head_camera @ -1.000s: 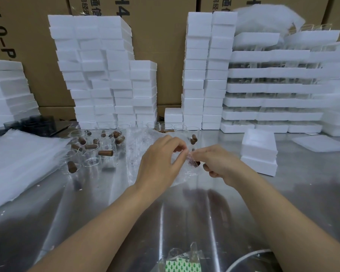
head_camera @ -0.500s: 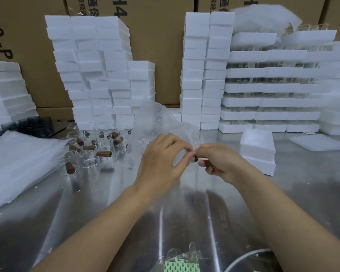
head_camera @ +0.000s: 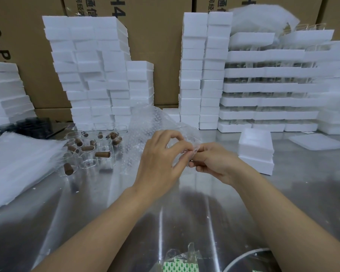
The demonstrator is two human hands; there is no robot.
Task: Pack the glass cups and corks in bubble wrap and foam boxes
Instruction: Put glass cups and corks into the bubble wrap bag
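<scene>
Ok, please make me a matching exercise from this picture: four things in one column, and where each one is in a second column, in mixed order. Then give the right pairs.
Things
1. bubble wrap
2. corks
3. two stacked foam boxes
4. green-and-white packet

Places
a. at the bottom edge of the view
b. standing to the right of the right hand
c. pinched by the left hand and the right hand
d. among the glass cups, left of the hands

Pairs: 1-c, 2-d, 3-b, 4-a
</scene>
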